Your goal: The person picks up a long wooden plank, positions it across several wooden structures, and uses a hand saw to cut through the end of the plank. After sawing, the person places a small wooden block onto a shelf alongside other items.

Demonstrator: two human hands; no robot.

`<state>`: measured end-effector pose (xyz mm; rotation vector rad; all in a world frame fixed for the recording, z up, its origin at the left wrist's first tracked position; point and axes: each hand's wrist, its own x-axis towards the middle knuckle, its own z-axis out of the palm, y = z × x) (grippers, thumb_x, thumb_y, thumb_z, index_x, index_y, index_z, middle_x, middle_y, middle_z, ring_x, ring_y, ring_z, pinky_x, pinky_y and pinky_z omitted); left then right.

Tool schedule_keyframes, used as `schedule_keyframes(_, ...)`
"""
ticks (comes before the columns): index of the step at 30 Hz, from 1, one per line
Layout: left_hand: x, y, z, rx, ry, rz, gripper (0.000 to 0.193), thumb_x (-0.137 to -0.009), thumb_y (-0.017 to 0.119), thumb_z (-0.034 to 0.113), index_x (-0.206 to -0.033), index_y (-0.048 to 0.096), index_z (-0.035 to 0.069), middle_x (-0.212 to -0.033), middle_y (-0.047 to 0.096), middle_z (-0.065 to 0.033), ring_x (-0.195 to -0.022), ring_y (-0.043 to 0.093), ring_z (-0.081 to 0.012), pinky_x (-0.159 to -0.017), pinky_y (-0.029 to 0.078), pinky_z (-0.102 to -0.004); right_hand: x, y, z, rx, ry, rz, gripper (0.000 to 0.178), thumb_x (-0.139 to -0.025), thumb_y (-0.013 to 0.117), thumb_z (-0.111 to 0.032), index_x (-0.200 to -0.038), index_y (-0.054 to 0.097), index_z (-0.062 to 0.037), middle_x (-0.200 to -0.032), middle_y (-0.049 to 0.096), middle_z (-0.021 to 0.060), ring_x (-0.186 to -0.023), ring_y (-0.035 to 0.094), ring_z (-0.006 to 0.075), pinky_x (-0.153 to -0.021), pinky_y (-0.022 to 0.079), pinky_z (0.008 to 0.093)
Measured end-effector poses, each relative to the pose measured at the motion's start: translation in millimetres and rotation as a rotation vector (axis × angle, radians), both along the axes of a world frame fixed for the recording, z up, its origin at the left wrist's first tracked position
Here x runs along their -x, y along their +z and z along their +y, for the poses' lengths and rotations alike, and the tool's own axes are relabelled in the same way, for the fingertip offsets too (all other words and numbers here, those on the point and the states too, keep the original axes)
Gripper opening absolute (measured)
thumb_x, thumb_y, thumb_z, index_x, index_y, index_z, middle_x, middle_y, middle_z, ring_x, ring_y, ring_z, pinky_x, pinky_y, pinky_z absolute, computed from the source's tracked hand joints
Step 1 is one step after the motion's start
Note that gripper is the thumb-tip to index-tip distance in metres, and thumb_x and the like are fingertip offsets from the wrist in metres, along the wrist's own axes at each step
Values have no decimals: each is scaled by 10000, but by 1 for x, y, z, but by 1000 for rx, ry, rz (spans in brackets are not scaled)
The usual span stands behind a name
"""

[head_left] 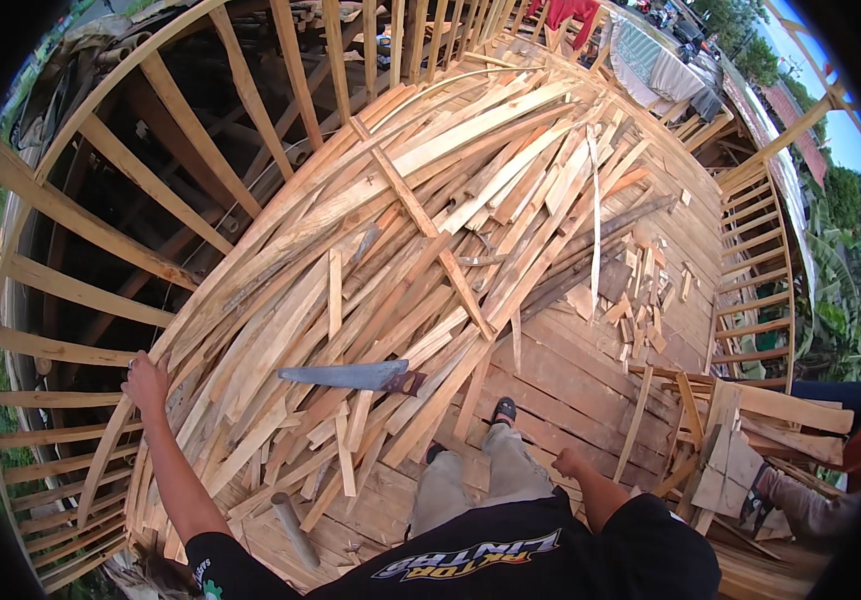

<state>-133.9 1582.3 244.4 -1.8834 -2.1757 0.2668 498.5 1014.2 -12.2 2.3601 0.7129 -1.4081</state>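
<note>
At the left side of the wooden hull, my left hand (147, 380) is closed round the upper end of a curved wooden plank (108, 455), beside the upright ribs (61, 348). My right hand (572, 463) hangs near my right leg with its fingers curled, and nothing shows in it. A handsaw (346, 376) with a dark brown handle lies across the pile of long wooden strips (431, 190) in front of me.
Short offcuts (641, 290) lie scattered on the plank deck (571, 375) at right. A round wooden post (296, 530) rests by my left side. Another person's leg (806, 505) shows at lower right beside stacked boards (791, 410). Slatted ribs (756, 270) line the right side.
</note>
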Motion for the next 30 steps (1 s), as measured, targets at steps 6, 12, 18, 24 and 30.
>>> schedule_keyframes(6, -12, -1, 54, -5, -11, -164, 518, -866, 542, 522, -989, 615, 24, -942, 644, -211, -932, 616, -389, -760, 485, -501, 32, 15, 41, -361, -116, -30, 315, -794, 622, -268, -943, 624, 10, -779, 674, 144, -695, 661, 228, -675, 520, 363)
schedule_keyframes(12, -26, 0, 59, 16, 52, -35, 493, -910, 469, 522, -994, 641, 68, -967, 654, -154, -968, 624, -325, -853, 443, -554, 50, 25, 54, -388, -93, 15, 300, -788, 637, -259, -938, 629, 0, -815, 674, 155, -744, 664, 231, -718, 516, 355)
schedule_keyframes(18, -10, 29, 89, -377, 27, 101, 456, -909, 534, 394, -1265, 489, 113, -1242, 541, -134, -1183, 490, -306, -927, 396, -568, 36, 27, 38, -343, -49, -27, 298, -782, 641, -257, -933, 635, 0, -849, 676, 167, -786, 665, 254, -735, 516, 367)
schedule_keyframes(24, -42, -47, 36, -330, -394, -370, 425, -859, 620, 205, -1207, 512, -15, -1313, 451, -243, -1171, 469, -395, -948, 402, -459, 29, 21, 30, -332, -95, -42, 301, -771, 651, -273, -935, 653, -21, -892, 673, 184, -846, 659, 277, -758, 512, 382)
schedule_keyframes(30, -57, -251, -214, 417, 52, -828, 485, -800, 659, 230, -1186, 528, -33, -1173, 548, -271, -1129, 503, -402, -978, 384, -430, 23, 34, 44, -364, -57, -47, 306, -769, 639, -291, -937, 657, -35, -928, 676, 186, -880, 652, 308, -787, 508, 392)
